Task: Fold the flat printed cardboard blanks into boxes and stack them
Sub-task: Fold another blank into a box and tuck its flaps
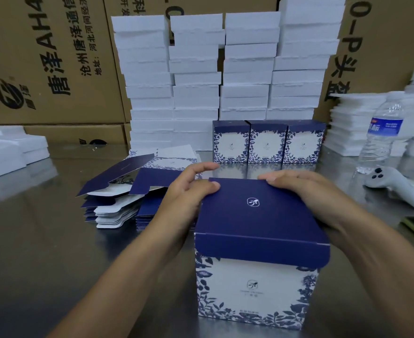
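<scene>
Between both hands, the box [254, 284] stands upright on the table [30, 240]; the left hand [189, 189] pinches the far left corner of the lid [257, 211], thumb on top; the right hand [308, 193] curls over its far right edge. The lid lies down, yet its tuck flap [262, 250] hangs outside the near face, so closing looks unfinished. Beyond the grip three finished boxes [267, 142] stand in a touching row; left of it the flat blanks [118, 191] lie piled, so much folding seems left.

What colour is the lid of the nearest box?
The lid is navy blue with a white logo; head view.
</scene>
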The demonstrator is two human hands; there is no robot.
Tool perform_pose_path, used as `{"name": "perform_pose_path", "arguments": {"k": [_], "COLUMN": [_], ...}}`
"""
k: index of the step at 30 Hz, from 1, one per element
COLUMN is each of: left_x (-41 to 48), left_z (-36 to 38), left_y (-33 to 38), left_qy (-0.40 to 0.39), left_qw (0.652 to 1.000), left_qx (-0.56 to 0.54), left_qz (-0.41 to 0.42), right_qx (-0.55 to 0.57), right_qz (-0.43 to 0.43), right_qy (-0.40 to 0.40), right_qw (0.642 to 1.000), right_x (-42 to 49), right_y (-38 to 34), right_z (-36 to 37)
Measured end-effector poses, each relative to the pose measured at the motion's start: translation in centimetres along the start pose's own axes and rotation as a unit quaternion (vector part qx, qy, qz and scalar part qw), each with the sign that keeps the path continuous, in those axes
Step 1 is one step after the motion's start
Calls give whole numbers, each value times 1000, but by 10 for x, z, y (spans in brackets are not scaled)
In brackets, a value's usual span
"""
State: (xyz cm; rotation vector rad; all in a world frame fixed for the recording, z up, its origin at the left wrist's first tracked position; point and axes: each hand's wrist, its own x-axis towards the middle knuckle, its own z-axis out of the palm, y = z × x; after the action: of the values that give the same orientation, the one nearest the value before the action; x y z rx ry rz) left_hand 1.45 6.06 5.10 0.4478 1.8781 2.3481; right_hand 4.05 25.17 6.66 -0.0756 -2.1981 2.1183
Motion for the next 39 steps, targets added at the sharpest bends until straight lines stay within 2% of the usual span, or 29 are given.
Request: {"name": "perform_pose_path", "arguments": {"k": [3,7,11,33,36,39], "left_x": [11,23,30,23,22,21], "left_z": [1,7,25,7,6,3], "left_y": [10,28,33,18,14,11], "left_qy": [-30,-138,-125,-92,-89,-86], "left_qw": [996,964,954,979,983,986], "left_qx": [56,204,260,158,135,126], "left_qz": [-57,-100,-88,-87,-84,-73], "right_qx": [46,110,103,105,76,14], "right_qz": [51,147,139,122,124,74], "right_qy": [11,-14,-45,-8,5,-8], "right_qw": [998,983,984,987,989,997], "right_x": [-2,-7,-8,-9,-4,-6], "right_y": [-1,-7,-5,3,-4,2], "right_z": [4,7,4,7,10,5]}}
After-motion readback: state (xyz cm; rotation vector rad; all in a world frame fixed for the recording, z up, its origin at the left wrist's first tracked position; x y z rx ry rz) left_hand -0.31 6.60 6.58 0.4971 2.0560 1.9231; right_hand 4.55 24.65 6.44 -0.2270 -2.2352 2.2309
